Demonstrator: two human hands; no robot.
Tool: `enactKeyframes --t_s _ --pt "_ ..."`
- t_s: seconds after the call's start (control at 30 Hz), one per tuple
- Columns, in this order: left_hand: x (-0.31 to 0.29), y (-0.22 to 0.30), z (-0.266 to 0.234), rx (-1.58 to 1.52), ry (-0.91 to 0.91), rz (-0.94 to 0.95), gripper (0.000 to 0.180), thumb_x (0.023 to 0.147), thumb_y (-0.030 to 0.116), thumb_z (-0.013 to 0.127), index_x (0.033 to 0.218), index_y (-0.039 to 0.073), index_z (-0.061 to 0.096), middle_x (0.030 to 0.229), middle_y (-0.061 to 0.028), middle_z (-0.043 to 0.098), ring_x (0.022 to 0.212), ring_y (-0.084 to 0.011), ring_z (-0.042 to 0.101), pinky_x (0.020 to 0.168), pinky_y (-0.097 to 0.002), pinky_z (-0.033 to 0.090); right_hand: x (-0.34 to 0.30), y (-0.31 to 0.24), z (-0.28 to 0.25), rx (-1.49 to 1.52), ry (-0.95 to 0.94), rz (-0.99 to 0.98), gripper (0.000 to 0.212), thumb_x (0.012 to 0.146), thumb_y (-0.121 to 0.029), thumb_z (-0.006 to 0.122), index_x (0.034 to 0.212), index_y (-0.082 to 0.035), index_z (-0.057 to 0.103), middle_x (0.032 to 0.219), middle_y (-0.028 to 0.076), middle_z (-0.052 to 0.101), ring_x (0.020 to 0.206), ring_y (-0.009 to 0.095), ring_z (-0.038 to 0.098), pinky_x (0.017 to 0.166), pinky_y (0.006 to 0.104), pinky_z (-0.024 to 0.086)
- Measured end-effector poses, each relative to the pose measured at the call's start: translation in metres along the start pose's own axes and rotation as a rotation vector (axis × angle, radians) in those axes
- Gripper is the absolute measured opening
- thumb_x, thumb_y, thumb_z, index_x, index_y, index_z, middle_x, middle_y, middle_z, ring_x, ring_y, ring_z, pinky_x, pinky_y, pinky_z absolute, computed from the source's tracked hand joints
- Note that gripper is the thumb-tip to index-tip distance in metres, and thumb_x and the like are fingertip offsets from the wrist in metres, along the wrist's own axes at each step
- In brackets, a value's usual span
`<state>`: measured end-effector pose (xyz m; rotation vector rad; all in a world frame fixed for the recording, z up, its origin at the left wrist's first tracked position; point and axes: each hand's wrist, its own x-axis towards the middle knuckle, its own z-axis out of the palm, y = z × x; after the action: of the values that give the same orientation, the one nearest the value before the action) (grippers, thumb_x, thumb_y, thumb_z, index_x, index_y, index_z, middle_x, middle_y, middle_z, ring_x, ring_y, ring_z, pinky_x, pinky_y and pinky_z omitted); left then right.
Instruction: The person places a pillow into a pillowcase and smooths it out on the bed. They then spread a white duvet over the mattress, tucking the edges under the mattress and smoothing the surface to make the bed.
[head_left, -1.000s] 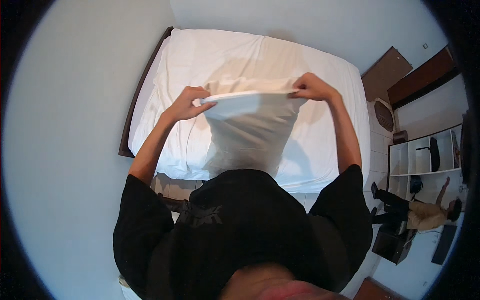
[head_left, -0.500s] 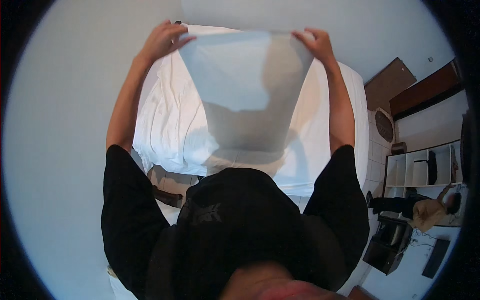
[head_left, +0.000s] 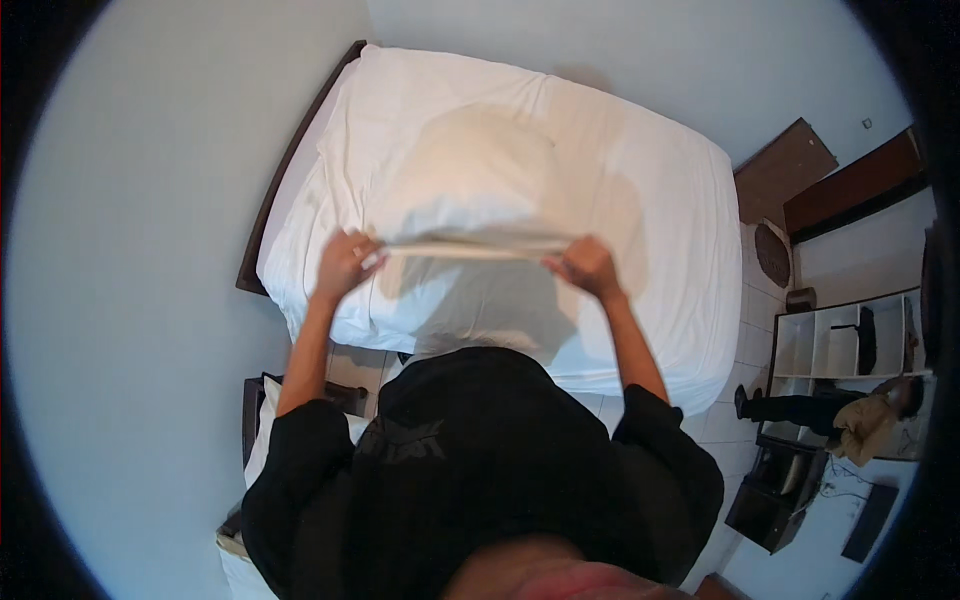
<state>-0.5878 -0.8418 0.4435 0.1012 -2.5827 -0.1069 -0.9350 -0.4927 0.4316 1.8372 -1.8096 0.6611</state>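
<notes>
A white cloth [head_left: 475,160], roughly pillowcase-sized, is stretched by its near edge between my two hands over the bed [head_left: 665,230]. My left hand [head_left: 350,265] is closed on one corner of that edge. At the other corner my right hand [head_left: 588,268] pinches it, fingers closed. Beyond the taut edge the cloth billows away from me and blurs into the white sheet, so its far end is hard to make out. A shadow falls on the sheet between the cloth and my body.
A dark wooden headboard [head_left: 300,170] borders the bed's left side, where the sheet is wrinkled. Further right are a white shelf unit [head_left: 795,345], a dark cabinet [head_left: 775,500] and a person [head_left: 865,420] standing near them. An oval mat [head_left: 771,252] lies on the tiled floor.
Both hands have come down and toward me from high over the far side of the bed. The cloth hung toward me before; now it billows away. The person has lowered an arm.
</notes>
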Motion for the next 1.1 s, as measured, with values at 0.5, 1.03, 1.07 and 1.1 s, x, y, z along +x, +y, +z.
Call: enactKeyframes --t_s 0.5,1.03,1.07,1.1 --pt "-0.160 0.068 0.182 -1.089 0.014 -1.872 0.059 0.084 0.045 0.086 0.117 0.000 0.069 0.092 -0.0070 0.072 0.088 -0.0238 0.069 0.081 -0.0385 0.056 -0.102 -0.043 0.127 0.655 -0.629 1.542 0.077 0.088 -0.048 0.081 0.134 0.008 0.056 0.124 0.024 0.068 0.115 0.033 0.067 0.096 0.0381 0.055" --pt "-0.233 0.118 0.168 -1.069 -0.081 -2.061 0.084 0.080 0.054 0.085 0.143 0.010 0.052 0.131 -0.0099 0.066 0.116 -0.0304 0.063 0.090 -0.0470 0.051 -0.167 -0.016 0.165 1.212 -0.057 1.787 0.079 0.085 -0.048 0.082 0.143 -0.004 0.052 0.145 0.016 0.055 0.129 0.027 0.057 0.099 0.0487 0.053" --pt "-0.225 0.121 0.167 -1.069 -0.039 -2.144 0.092 0.076 0.053 0.089 0.146 0.010 0.048 0.133 -0.0099 0.065 0.115 -0.0322 0.064 0.089 -0.0474 0.052 -0.129 -0.016 0.172 1.179 -0.060 1.845 0.078 0.084 -0.045 0.083 0.141 -0.002 0.052 0.144 0.018 0.056 0.130 0.029 0.056 0.101 0.0505 0.052" --pt "-0.225 0.127 0.168 -1.212 0.015 -2.125 0.093 0.076 0.053 0.089 0.147 0.010 0.047 0.134 -0.0110 0.064 0.117 -0.0325 0.063 0.092 -0.0476 0.051 -0.102 -0.020 0.174 1.139 -0.064 1.902 0.076 0.084 -0.041 0.083 0.140 0.000 0.052 0.142 0.020 0.057 0.131 0.030 0.056 0.103 0.0524 0.050"
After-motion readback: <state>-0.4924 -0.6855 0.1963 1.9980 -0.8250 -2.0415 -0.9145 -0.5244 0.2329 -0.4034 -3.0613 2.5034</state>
